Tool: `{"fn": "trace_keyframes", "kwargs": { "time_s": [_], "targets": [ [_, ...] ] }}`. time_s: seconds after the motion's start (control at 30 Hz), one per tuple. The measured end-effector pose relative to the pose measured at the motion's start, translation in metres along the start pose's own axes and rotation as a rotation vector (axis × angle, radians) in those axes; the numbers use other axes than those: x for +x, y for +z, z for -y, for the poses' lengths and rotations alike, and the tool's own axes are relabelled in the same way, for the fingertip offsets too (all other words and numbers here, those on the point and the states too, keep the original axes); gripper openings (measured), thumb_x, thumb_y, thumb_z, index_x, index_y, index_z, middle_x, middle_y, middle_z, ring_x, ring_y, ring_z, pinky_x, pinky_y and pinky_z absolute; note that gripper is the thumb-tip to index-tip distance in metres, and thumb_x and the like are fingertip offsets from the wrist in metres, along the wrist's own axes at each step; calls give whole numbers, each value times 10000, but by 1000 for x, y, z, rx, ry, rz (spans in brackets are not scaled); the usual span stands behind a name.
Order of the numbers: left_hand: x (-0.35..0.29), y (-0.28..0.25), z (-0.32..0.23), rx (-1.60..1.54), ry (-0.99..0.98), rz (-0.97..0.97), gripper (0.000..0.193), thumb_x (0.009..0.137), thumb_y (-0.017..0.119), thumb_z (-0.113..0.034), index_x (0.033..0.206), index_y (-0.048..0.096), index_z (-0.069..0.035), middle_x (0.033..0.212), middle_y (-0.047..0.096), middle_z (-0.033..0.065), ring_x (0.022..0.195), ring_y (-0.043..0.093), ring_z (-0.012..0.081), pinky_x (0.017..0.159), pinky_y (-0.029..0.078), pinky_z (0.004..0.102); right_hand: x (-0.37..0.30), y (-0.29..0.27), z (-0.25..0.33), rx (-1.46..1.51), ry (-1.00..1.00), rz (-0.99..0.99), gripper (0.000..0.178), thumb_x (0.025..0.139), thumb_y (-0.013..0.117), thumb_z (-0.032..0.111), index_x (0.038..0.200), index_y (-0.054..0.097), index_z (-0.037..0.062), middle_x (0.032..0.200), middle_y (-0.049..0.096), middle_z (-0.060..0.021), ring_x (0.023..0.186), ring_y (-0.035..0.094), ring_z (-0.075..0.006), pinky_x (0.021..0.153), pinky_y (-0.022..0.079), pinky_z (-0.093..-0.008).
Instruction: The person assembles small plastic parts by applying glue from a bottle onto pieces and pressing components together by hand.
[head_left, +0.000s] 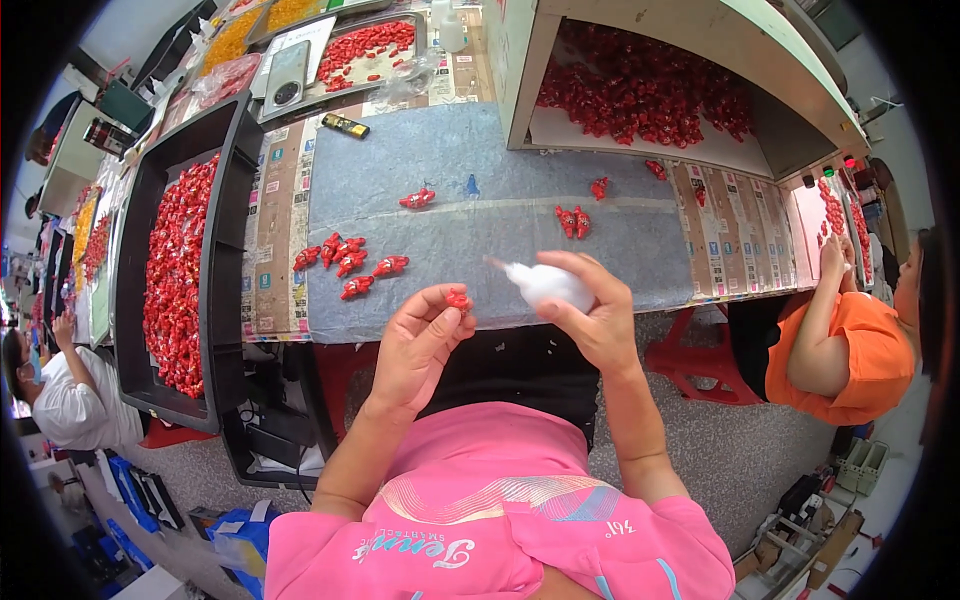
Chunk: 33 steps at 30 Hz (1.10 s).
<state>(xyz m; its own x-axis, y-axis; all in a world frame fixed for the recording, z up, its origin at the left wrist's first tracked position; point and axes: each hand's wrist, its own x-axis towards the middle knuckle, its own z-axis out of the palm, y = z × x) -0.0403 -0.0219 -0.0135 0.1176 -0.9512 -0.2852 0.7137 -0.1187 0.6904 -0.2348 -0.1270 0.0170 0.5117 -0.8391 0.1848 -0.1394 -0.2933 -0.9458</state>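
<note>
Between the thumb and fingers of my left hand (425, 340) is a small red plastic figure (457, 300), held just above the table's front edge. My right hand (598, 310) grips a white squeeze bottle (553, 287), its thin nozzle tipped up and to the left, apart from the figure. Motion blurs the nozzle's end. On the blue-grey work mat (470, 250), several red figures (350, 262) lie in a loose group to the left. A pair of figures (573, 222) lies right of the middle, and a lone figure (417, 198) rests farther back.
A black crate (228, 180) full of red figures stands at the left. Behind the mat at the right is an open-fronted box (520, 75) with a heap of red pieces. A black-and-yellow tube (345, 125) lies at the back. A co-worker in orange (850, 340) sits at the right.
</note>
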Motion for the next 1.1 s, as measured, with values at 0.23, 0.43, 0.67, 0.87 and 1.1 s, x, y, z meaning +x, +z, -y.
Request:
{"fn": "trace_keyframes", "kwargs": {
  "time_s": [0.23,0.43,0.67,0.87,1.1],
  "targets": [
    [7,4,4,42,8,2,236,889,583,-39,1123,559,-22,1038,612,65,944,599,152,870,483,293,-23,1,3,243,-13,-227,357,668,828,113,956,633,28,861,584,-46,795,571,-108,662,462,-236],
    [7,8,6,69,15,-23,226,886,578,-28,1111,555,-18,1047,613,96,968,612,182,874,495,302,-25,5,2,19,-171,-272,373,661,833,151,963,647,36,830,577,-39,732,567,-125,625,453,-240],
    [7,9,7,83,20,-12,221,884,583,-31,1104,563,-18,1058,616,105,974,614,188,888,489,307,-27,5,3,-26,-200,-271,377,653,835,166,961,657,38,808,595,-49,708,569,-138,603,448,-248],
    [7,9,7,74,14,-8,220,882,585,-28,1101,563,-15,1056,615,105,975,614,187,893,486,308,-28,7,1,-25,-208,-269,370,648,835,171,950,667,42,784,605,-56,686,572,-142,586,443,-250],
    [6,8,7,59,0,-14,226,881,583,-24,1105,557,-8,1057,614,106,976,612,189,897,485,311,-27,7,2,-51,-209,-272,375,644,836,175,952,668,41,775,613,-56,673,572,-146,576,444,-254]
  ]
}}
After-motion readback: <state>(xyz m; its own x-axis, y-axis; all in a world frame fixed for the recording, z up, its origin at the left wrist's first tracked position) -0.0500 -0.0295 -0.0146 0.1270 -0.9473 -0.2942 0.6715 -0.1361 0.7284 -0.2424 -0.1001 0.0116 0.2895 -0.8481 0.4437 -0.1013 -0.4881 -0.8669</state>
